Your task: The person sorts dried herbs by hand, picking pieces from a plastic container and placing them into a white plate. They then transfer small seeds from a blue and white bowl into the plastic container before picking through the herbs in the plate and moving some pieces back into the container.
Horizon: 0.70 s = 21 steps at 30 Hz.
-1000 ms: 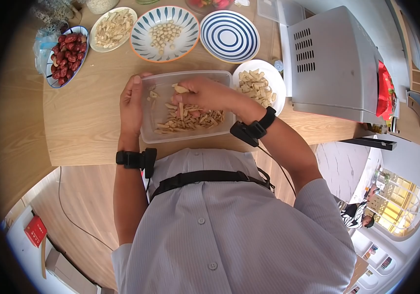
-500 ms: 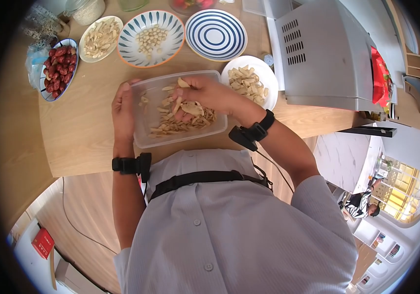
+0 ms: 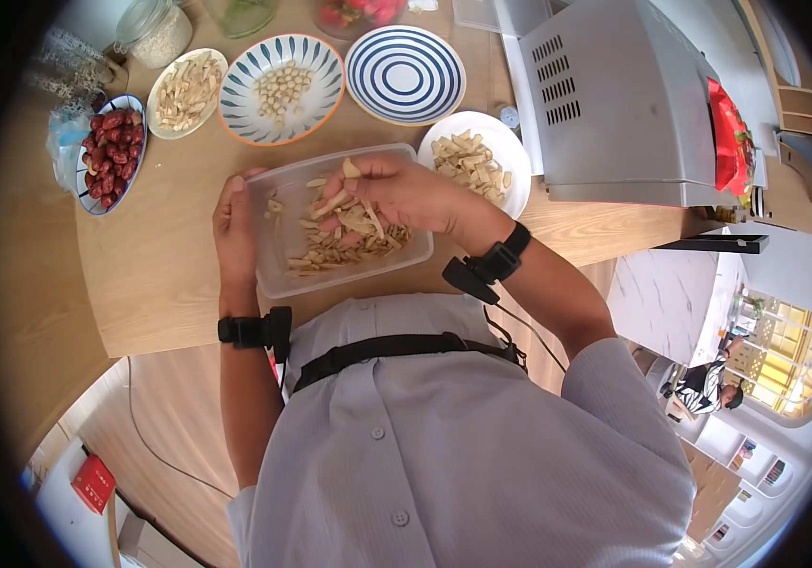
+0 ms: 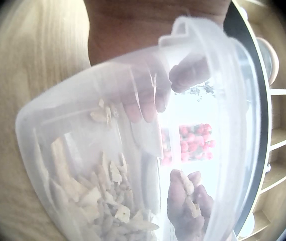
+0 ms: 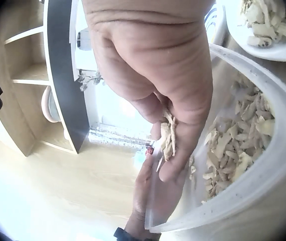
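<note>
My left hand (image 3: 236,232) grips the left end of a clear plastic container (image 3: 330,288); its fingers show through the wall in the left wrist view. Dried pale root slices (image 3: 330,257) lie in the container, mostly toward its right side, with a few small bits near the left end. My right hand (image 3: 415,194) is over the container and pinches several slices (image 5: 168,138) between thumb and fingers. To the right of the container, partly behind my right hand, a white plate (image 3: 520,189) holds thicker pale root pieces (image 3: 470,163).
Along the back stand an oval dish of red dates (image 3: 113,156), a small plate of pale slices (image 3: 188,90), a leaf-patterned plate (image 3: 236,104) with round pale seeds and a blue-ringed plate (image 3: 406,76). A grey appliance (image 3: 628,123) stands at right. Another person (image 3: 704,388) is far off.
My right hand has risen slightly from the heap with slices between its fingers. The container has turned a little, its right end farther from me. My left hand keeps its grip.
</note>
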Each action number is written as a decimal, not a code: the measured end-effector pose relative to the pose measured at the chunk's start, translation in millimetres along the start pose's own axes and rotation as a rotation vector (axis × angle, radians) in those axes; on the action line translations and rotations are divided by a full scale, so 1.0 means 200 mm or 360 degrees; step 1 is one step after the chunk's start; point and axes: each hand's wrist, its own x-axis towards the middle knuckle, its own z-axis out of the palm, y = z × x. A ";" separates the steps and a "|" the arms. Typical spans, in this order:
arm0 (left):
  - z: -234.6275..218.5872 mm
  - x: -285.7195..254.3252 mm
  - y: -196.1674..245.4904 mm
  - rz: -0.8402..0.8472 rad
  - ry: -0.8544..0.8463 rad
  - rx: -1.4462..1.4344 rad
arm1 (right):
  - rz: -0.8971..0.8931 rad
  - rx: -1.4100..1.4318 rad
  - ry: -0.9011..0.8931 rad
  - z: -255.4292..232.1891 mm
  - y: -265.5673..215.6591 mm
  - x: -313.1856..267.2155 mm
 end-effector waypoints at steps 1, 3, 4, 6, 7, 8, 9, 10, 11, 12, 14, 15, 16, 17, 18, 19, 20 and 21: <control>0.00 0.00 0.01 -0.0018 0.0008 -0.0004 | 0.0000 0.0007 -0.0012 0.00 0.00 0.00; 0.01 0.00 0.01 -0.0017 0.0018 0.0014 | 0.0003 0.0018 -0.0037 -0.01 0.02 0.01; 0.01 0.00 0.01 -0.0017 0.0023 0.0022 | 0.0004 0.0035 -0.0035 -0.01 0.02 0.01; 0.02 -0.01 0.02 -0.0026 0.0035 -0.0002 | 0.0005 0.0064 -0.0030 -0.01 0.02 0.02; 0.03 -0.01 0.03 -0.0031 0.0041 -0.0016 | 0.0004 0.0082 -0.0029 -0.01 0.02 0.02; 0.03 -0.01 0.03 -0.0035 0.0044 -0.0014 | 0.0004 0.0101 -0.0029 -0.01 0.02 0.02; 0.03 -0.01 0.03 -0.0040 0.0048 -0.0012 | 0.0003 0.0120 -0.0028 -0.01 0.01 0.02; 0.03 -0.01 0.04 -0.0045 0.0050 -0.0009 | -0.0018 0.0112 -0.0038 -0.01 0.01 0.01; 0.03 -0.01 0.04 -0.0038 0.0050 -0.0003 | -0.0039 0.0106 -0.0046 -0.01 0.00 0.00; 0.03 -0.01 0.03 -0.0033 0.0049 0.0003 | -0.0059 0.0101 -0.0053 -0.01 -0.01 -0.01; 0.02 -0.01 0.02 -0.0019 0.0040 0.0028 | -0.0157 0.0099 -0.0025 0.00 -0.06 -0.07; 0.00 0.00 0.00 -0.0009 0.0029 0.0048 | -0.0207 0.0099 -0.0008 0.01 -0.09 -0.11; -0.01 0.00 -0.01 0.0002 0.0013 0.0066 | -0.0225 0.0125 0.0050 0.01 -0.11 -0.14; -0.01 0.01 -0.02 0.0015 0.0012 0.0055 | -0.0246 0.0146 0.0111 0.00 -0.14 -0.17; -0.01 0.01 -0.02 0.0027 0.0009 0.0041 | -0.0268 0.0166 0.0175 -0.02 -0.16 -0.21; 0.00 0.01 -0.02 0.0040 0.0006 0.0028 | -0.0292 0.0184 0.0176 -0.04 -0.17 -0.24; 0.01 0.01 -0.02 0.0027 0.0003 0.0023 | -0.0314 0.0203 0.0175 -0.07 -0.18 -0.27; 0.00 0.00 -0.01 0.0013 0.0004 0.0020 | -0.0334 0.0223 0.0171 -0.11 -0.18 -0.30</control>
